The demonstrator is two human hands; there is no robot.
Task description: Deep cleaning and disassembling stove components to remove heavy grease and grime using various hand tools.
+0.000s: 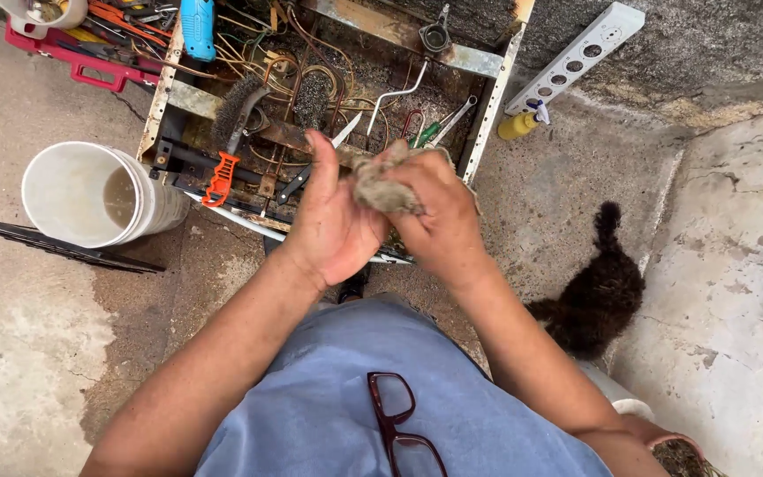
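A concrete floor (37,353) fills the view, rough and stained, paler at the right. On it, at the top centre, lies a rusty metal tray (480,124) crowded with bent wires, two wire brushes, pliers and a pair of green-handled tools. Below the tray, the person's blue shirt (337,389) takes up the bottom middle, with dark-framed glasses (396,424) hanging on it. Left of the tray lies a white bucket (72,190) on its side, murky water pooled within. A dark curly dog (598,296) sits to the right, near the person's right forearm. At the top right a white perforated strip (576,55) leans on the concrete, a small yellow bottle (518,124) just below its lower end. A red tool caddy (90,57) sits at the top left, and a blue handle (197,26) lies at the tray's upper left corner. Over the tray's near edge the two hands meet. The left hand (333,216) is half open, palm turned to the right, fingers raised and pressed against a dirty grey rag (381,185). The right hand (439,212) is closed around the rag, bunching it against the left palm, so the rag sits between both hands.
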